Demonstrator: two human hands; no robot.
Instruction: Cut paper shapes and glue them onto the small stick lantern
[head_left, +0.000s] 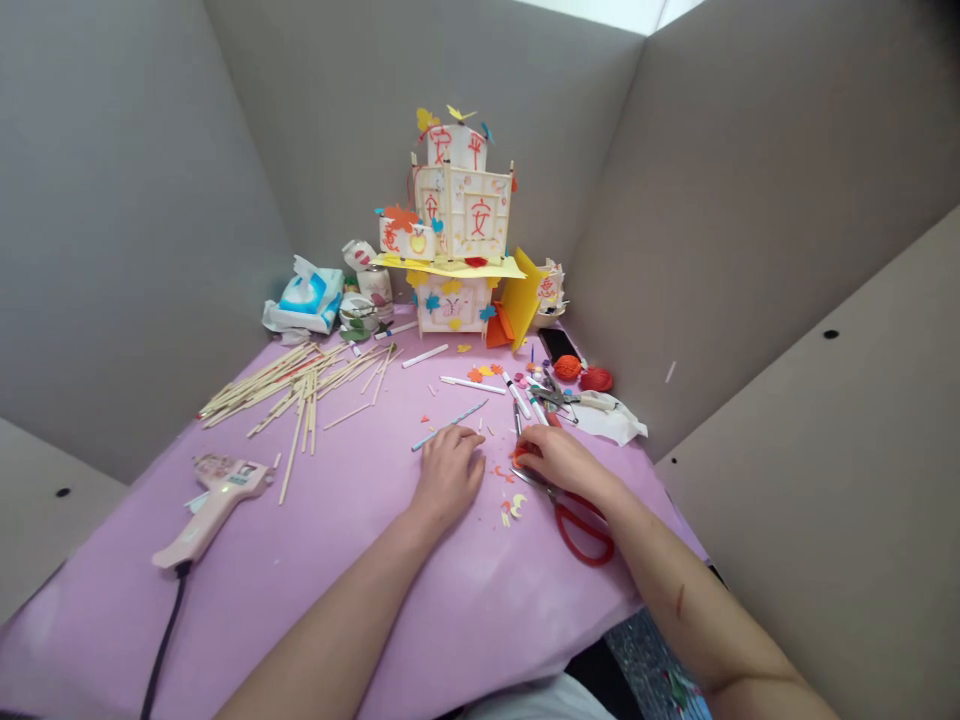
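My left hand (448,470) rests on the purple tabletop with loosely bent fingers apart and nothing visible in them. A light-blue pencil (429,437) lies just beyond its fingertips. My right hand (559,458) has its fingers closed on a small orange paper piece (520,457), which they partly cover. Under and beside that hand lie scissors with red handles (579,540), blades pointing left. Small yellow and orange paper scraps (516,506) are scattered between my hands. Farther back stands a tiered paper-and-stick lantern (469,215) with red characters and paper flowers.
At left are a pink hot glue gun (217,505) with a black cord and a spread of wooden sticks (296,385). Wipes (311,295) sit at the back left. Markers (472,385), pliers (553,393), red yarn balls (596,379) and a phone (556,345) lie at right. Grey panels enclose the table.
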